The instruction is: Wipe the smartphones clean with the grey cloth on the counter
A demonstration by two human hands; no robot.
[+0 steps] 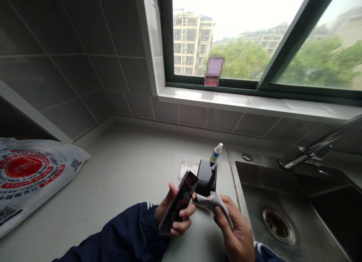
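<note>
A dark phone point(181, 201) is tilted in my left hand point(183, 219), its fingers wrapped round the edges and its screen facing up. My right hand point(236, 226) pinches a folded light grey cloth point(219, 205) just right of the phone. Behind both hands a black glossy device point(207, 175) lies on the counter. A clear phone case point(188, 168) lies to its left. Just beyond the black device stands a small white bottle point(216, 152) with a blue and yellow label.
The white counter point(127, 167) runs below a window with a sill point(226, 99). At the left lies a printed plastic bag point(36, 171). A steel sink point(260, 194) with a faucet point(305, 156) is at the right.
</note>
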